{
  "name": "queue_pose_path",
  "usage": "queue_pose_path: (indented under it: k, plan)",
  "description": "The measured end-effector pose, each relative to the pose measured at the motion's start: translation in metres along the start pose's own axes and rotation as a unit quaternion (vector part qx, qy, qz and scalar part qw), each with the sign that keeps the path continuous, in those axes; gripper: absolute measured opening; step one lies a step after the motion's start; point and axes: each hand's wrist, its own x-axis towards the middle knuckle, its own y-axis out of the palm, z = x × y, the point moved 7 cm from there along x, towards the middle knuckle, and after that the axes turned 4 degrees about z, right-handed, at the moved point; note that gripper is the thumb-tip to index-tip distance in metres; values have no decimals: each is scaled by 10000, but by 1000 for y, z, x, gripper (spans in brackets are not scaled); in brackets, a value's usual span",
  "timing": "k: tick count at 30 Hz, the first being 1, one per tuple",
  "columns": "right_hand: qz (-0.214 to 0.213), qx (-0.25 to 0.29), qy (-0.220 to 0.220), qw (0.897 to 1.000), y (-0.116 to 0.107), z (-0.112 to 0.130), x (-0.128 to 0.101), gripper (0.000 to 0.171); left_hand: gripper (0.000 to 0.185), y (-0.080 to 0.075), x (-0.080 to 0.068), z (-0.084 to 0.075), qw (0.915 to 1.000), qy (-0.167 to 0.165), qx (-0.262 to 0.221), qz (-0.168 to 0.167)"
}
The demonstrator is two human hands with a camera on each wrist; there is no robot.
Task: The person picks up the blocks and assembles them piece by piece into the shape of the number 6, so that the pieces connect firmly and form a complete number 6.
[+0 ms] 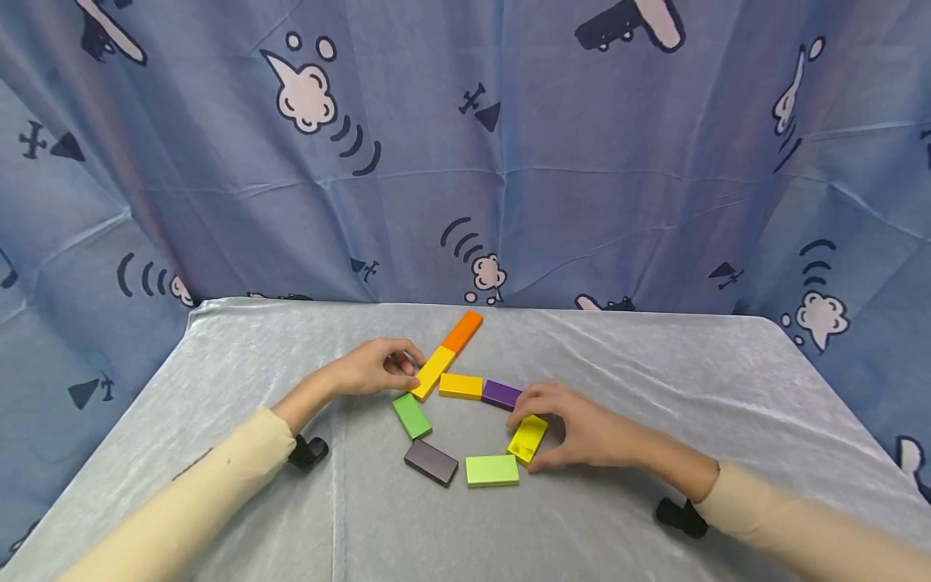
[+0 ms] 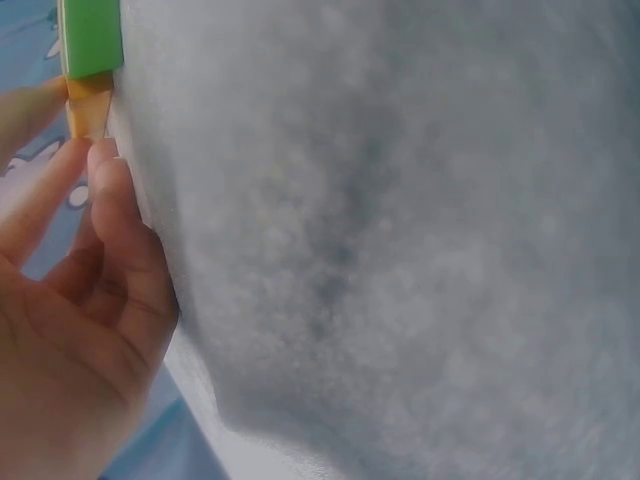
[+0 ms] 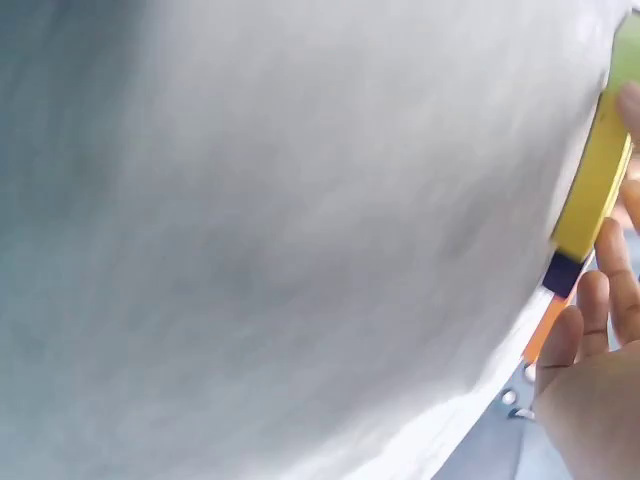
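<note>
My left hand (image 1: 374,368) touches the left side of an orange-yellow block (image 1: 434,373) with thumb and index fingertips; the other fingers are loosely bent. In the left wrist view its fingertips meet that block (image 2: 90,108) beyond a green block (image 2: 92,38). An orange block (image 1: 462,332) lies against its far end. My right hand (image 1: 575,424) holds a bright yellow block (image 1: 527,439) between thumb and fingers at its two ends. Beyond that block lies a purple block (image 1: 502,394), partly hidden by the fingers. A light green block (image 1: 492,470) lies at its near end.
Another orange-yellow block (image 1: 461,386) meets the purple one. The green block (image 1: 412,416) and a dark grey-brown block (image 1: 431,462) continue the ring on the left. All lie flat on a grey cloth-covered table (image 1: 349,517). A blue patterned curtain (image 1: 436,162) hangs behind.
</note>
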Motion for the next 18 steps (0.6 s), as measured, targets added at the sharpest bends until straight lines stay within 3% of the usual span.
queue_pose_path:
  k: [8,18]
  plan:
    - [162,-250,-167,9994,-5,-9,1,35,28,0,0,0,10000,-6,-6,-16]
    - [435,-79,-372,9983,-7,-10,4,31,27,-1,0,-2,9999,121,78,-81]
